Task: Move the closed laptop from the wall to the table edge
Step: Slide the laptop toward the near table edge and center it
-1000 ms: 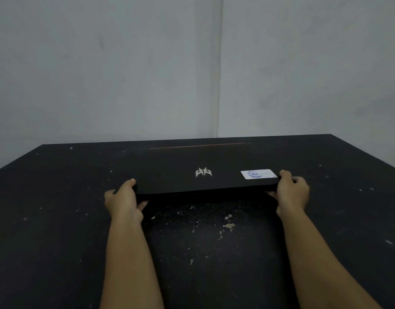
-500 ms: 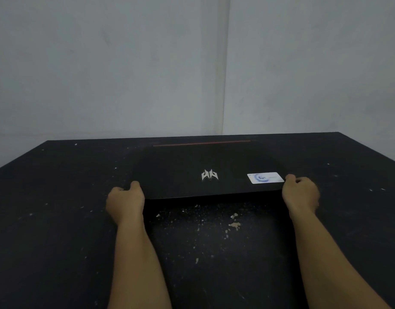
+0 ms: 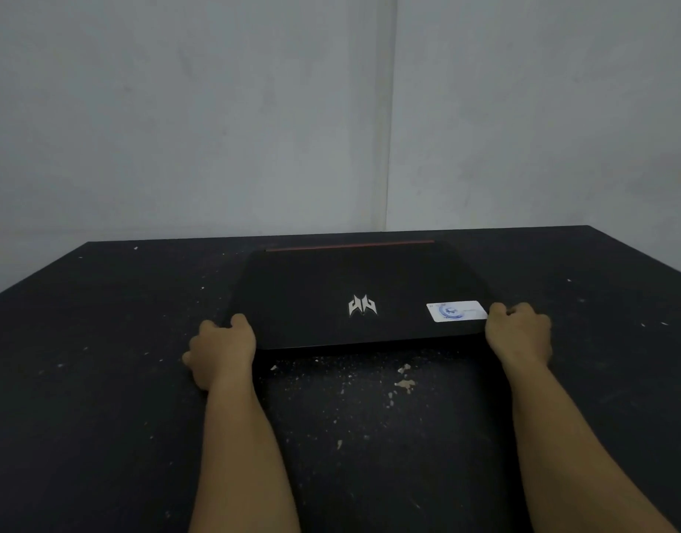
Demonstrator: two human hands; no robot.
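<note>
Laptop point(image 3: 331, 302) lid under my fingers: matt black, smooth; silvery metallic logo point(image 3: 362, 305), glossy white sticker point(image 3: 456, 311) near right. Table point(image 3: 100, 378): matt black, rough, flecked with pale crumbs. Far wall point(image 3: 177, 128): matt grey paint.

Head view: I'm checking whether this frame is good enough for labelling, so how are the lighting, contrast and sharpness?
Head view: dim, even light with no glare; the closed black laptop nearly merges with the black speckled table, its silver logo and white sticker standing out; a soft shadow lies under its near edge; the sticker's print is too blurred to read; the table edges splay with the wide-angle lens.
</note>
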